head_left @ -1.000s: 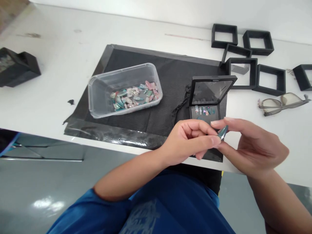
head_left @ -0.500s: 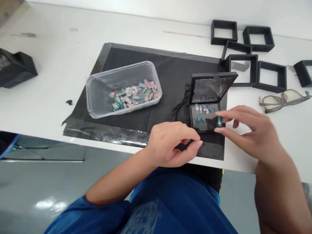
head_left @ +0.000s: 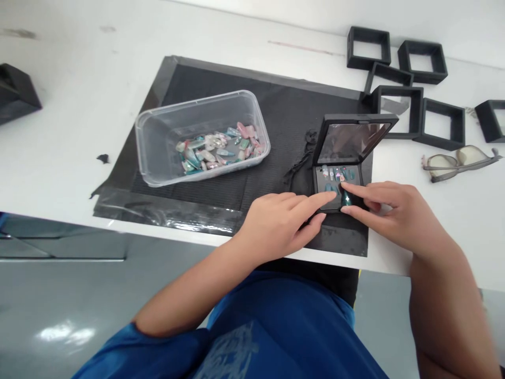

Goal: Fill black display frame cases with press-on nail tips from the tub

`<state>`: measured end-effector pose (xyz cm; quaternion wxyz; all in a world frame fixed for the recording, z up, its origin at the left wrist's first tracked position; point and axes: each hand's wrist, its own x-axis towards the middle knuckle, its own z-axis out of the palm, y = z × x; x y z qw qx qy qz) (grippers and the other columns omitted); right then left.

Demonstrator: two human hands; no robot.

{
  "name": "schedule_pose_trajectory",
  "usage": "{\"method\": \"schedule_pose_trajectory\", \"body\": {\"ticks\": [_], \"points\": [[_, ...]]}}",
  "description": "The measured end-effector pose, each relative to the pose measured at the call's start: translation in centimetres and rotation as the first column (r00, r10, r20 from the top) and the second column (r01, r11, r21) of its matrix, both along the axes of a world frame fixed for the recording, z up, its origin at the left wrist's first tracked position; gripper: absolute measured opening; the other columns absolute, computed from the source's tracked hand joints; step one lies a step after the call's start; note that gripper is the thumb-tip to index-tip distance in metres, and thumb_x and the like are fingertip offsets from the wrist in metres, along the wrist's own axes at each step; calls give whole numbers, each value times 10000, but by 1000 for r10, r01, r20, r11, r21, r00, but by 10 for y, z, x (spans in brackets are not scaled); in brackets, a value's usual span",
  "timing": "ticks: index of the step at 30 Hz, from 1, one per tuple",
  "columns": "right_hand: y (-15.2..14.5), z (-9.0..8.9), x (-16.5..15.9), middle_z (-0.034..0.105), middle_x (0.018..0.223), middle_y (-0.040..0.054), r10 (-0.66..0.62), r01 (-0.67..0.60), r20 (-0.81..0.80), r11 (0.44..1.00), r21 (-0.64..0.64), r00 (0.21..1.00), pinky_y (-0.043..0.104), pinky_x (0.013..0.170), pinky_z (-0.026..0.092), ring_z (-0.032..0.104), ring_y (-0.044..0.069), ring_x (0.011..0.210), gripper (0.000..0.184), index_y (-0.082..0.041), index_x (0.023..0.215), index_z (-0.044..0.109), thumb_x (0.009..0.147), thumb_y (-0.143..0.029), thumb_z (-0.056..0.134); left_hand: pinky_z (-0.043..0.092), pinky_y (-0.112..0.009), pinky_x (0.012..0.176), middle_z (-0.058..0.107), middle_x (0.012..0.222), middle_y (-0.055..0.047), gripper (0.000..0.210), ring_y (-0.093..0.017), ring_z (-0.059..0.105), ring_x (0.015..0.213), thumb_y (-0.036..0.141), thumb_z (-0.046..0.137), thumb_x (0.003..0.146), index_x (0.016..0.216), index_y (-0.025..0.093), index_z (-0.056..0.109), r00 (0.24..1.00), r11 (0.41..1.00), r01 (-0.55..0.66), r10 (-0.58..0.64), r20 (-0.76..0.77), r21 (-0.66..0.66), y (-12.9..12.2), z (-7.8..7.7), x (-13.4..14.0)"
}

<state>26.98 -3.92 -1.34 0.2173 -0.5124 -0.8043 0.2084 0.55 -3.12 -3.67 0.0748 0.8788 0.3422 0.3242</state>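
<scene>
A small black display case [head_left: 317, 176] stands with its clear-windowed lid [head_left: 351, 141] raised. Decorated press-on nails [head_left: 331, 175] line its upper row, and a few teal ones lie lower down. Between the thumb and index finger of my right hand [head_left: 394, 208] is a dark green press-on nail [head_left: 346, 198] with a bright star-like mark, held low over the case's right half. My left hand [head_left: 282, 221] reaches its index finger onto the case beside the teal nails. Its thumb is apart from that finger, near the front edge, and I see nothing held there.
A clear plastic tub [head_left: 165, 118] with many loose press-on nails [head_left: 205, 152] sits on the black mat [head_left: 276, 100]. Several black frames [head_left: 369, 62] stand at the back right, near a pair of glasses [head_left: 457, 164]. Another black object [head_left: 19, 97] is far left.
My right hand has brought the green nail left and down into the case. My left index finger has stretched forward from its curled pose onto the case. The view has shifted slightly.
</scene>
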Motion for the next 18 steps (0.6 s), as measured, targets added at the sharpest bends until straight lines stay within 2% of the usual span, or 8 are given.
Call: {"method": "schedule_pose_trajectory", "body": {"ticks": [3, 7, 12, 18], "points": [[-2, 1, 0, 457, 613, -73, -55, 56, 10, 998, -43, 998, 288, 551, 389, 401, 111, 547, 417, -283, 1348, 792, 979, -473, 755, 458, -273, 586, 767, 737, 59, 336, -117, 663, 589, 281, 624, 1033, 1335, 161, 708, 998, 999, -32, 33, -49, 25, -1, -3, 1], [-3, 2, 2, 454, 608, -77, -121, 116, -43, 988, -104, 992, 287, 544, 388, 386, 107, 543, 449, -288, 1319, 805, 933, -517, 800, 462, -270, 598, 765, 720, 43, 265, -123, 692, 631, 313, 612, 1056, 1239, 202, 768, 995, 998, -40, 43, -91, 39, -1, -5, 3], [-4, 2, 2, 454, 579, -73, -198, 187, -84, 975, -122, 977, 292, 528, 391, 399, 110, 523, 307, -295, 1147, 856, 923, -497, 801, 467, -277, 597, 780, 744, 36, 288, -124, 693, 627, 329, 599, 1059, 1254, 180, 750, 994, 999, -44, 47, -100, 29, -1, -6, 3], [-2, -3, -2, 473, 551, -74, -178, 176, -46, 983, -49, 983, 287, 508, 368, 422, 104, 502, 212, -294, 1091, 863, 948, -426, 779, 466, -298, 585, 786, 773, 35, 302, -136, 693, 628, 336, 602, 1056, 1256, 159, 741, 992, 999, -45, 46, -121, 11, -2, -4, 2]]}}
